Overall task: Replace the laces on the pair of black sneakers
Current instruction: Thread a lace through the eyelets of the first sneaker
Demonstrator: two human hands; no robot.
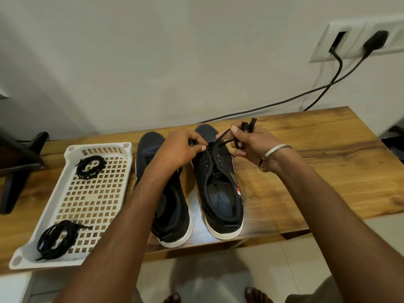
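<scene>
From the head camera, looking down over the person's arms, the pair of black sneakers sits side by side on the wooden table (328,154), toes toward the wall. Both hands work over the right sneaker (218,182). The left hand (181,147) has its fingers curled, pinching one end of a black lace (227,141) just above the front eyelets. The right hand (251,143) grips the other end, a bunch of lace sticking up out of its fist.

The lace seems to run only through the eyelets nearest the toe; the rows further back look empty, so I judge this shoe barely started, or nearly stripped; I cannot tell whether this lace is going in or coming out. The left sneaker (166,193) lies partly under the left forearm, and its eyelets are too hidden to judge.

Just beside the shoes on the left stands a white perforated tray (72,149) holding two coiled bundles of black laces, one at the far end (90,167), one at the near end (59,239). With both untouched, most of the job looks ahead.
</scene>
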